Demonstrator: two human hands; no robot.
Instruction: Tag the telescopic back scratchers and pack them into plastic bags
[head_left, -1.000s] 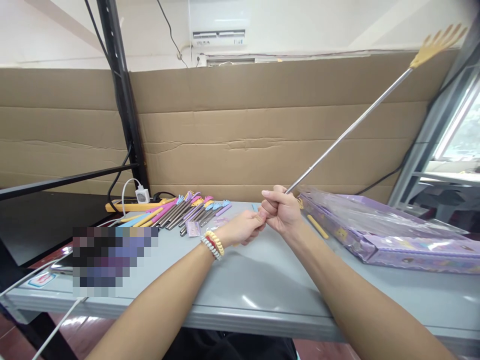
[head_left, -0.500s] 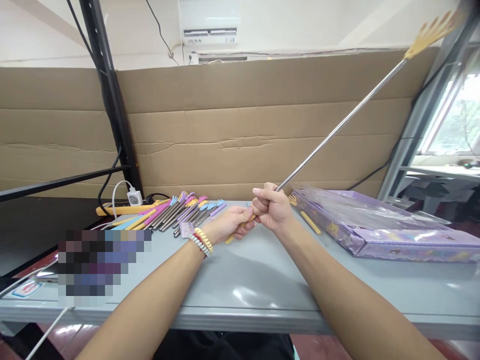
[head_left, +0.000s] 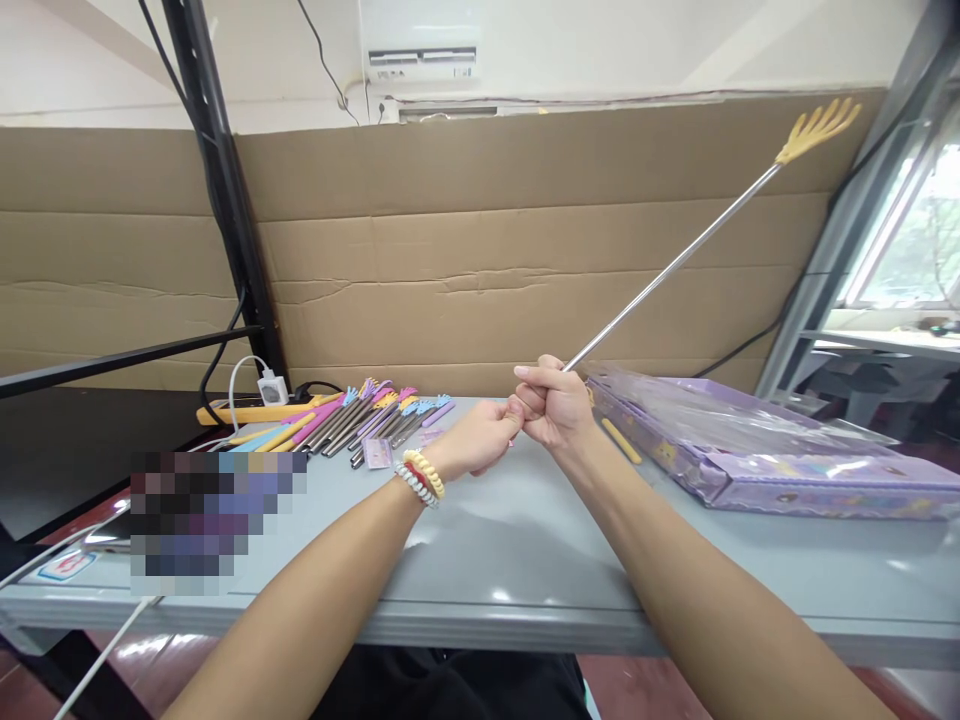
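Note:
A telescopic back scratcher (head_left: 671, 270) with a silver rod and a yellow hand-shaped head (head_left: 817, 132) slants up to the right, drawn out long. My right hand (head_left: 553, 400) is closed around the lower part of its rod. Pressed against it, my left hand (head_left: 484, 435) is closed at the lower end, and its fingers hide the handle. Left of my hands lie several shortened back scratchers (head_left: 375, 415) with purple, pink, yellow and blue heads. Another yellow-handled one (head_left: 621, 440) rests on the grey table (head_left: 525, 560), right of my right hand.
A purple printed box (head_left: 810, 485) with clear plastic film stands on the right. Cardboard sheets (head_left: 450, 240) wall off the back. At the left are a black post (head_left: 225, 200), a white plug adapter (head_left: 272, 387), cables and a pixelated patch.
The scratcher's yellow head has swung down and left. My left hand has shifted slightly right, and the yellow handle end that showed beneath it is now hidden.

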